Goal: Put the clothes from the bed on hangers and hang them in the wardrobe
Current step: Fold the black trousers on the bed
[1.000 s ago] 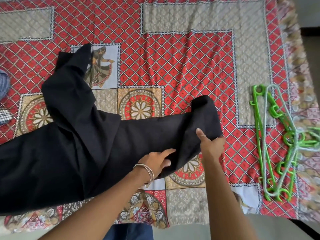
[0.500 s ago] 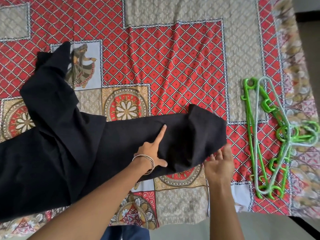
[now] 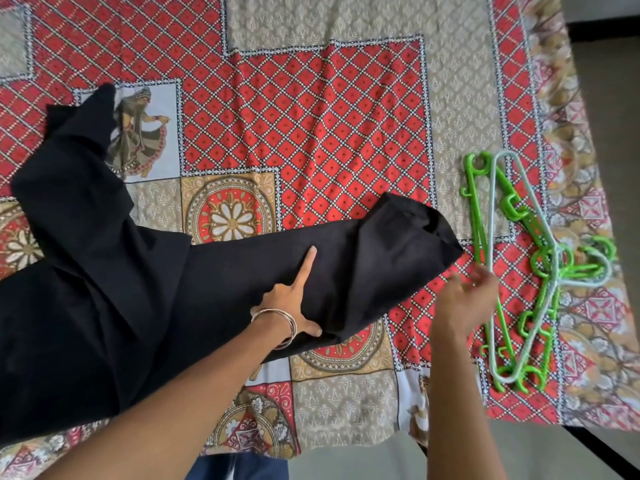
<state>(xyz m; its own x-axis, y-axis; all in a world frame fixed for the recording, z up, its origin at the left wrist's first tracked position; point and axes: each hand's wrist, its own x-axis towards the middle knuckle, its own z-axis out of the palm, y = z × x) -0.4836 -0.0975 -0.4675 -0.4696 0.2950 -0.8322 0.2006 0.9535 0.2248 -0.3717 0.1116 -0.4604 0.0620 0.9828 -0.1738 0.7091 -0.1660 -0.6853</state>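
Note:
A black garment (image 3: 145, 292) lies folded across the bed (image 3: 311, 126), its end reaching toward the right. My left hand (image 3: 294, 299), with bangles at the wrist, grips the garment's folded edge, thumb under the cloth and index finger stretched along the top. My right hand (image 3: 464, 299) hovers blurred between the garment's end and the hangers, fingers spread, holding nothing. A pile of green hangers (image 3: 519, 216) with one pale grey hanger (image 3: 540, 320) on top lies on the bed at the right.
The bed carries a red, beige and white patterned cover. Its right edge (image 3: 588, 209) and front edge (image 3: 346, 441) border grey floor. A dark strip (image 3: 602, 445) runs along the floor at the lower right. The wardrobe is out of view.
My right hand has let go of the garment's end and moved right toward the hangers. The left hand keeps its grip, and the view has shifted slightly.

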